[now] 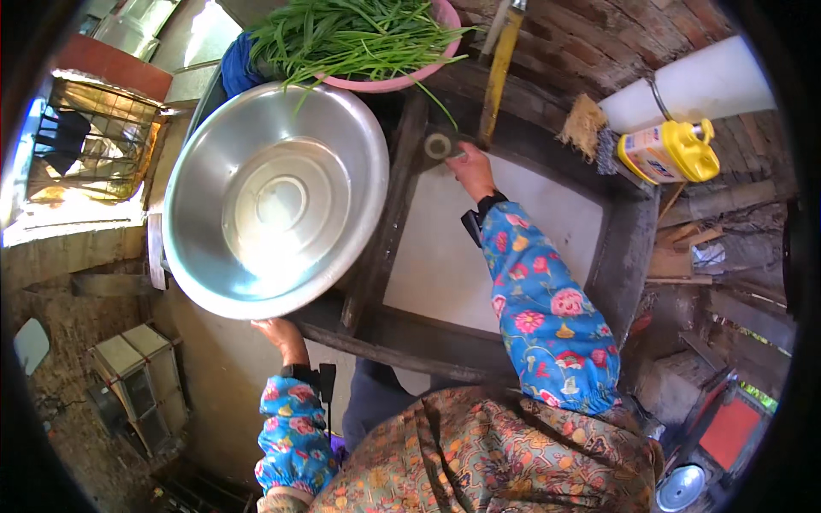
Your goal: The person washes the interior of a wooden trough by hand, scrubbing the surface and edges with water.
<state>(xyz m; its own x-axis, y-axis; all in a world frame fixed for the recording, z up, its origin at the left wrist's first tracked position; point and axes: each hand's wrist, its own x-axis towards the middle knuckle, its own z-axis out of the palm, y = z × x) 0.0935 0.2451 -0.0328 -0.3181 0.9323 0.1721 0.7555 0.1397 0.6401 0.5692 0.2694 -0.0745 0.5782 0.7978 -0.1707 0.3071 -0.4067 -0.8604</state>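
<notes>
A large, shiny metal basin [355,162] stands tilted on the left side of a dark stone sink. My left hand [285,340] is at its near rim, with the fingertips hidden under the edge. Over the far left corner of the right-hand compartment [428,231], my right hand [475,173] reaches down with its fingers bent together. Beside those fingertips is a small pale ring-shaped piece [438,146]. What the right fingers hold, if anything, is too small to make out.
Behind the basin, a pink tub [440,64] is heaped with long green leafy vegetables [342,43]. A yellow pole [499,81] stands at the sink's back edge. On the right are a yellow bottle [667,152], a fibre scrubber [584,124] and a thick white pipe [697,85].
</notes>
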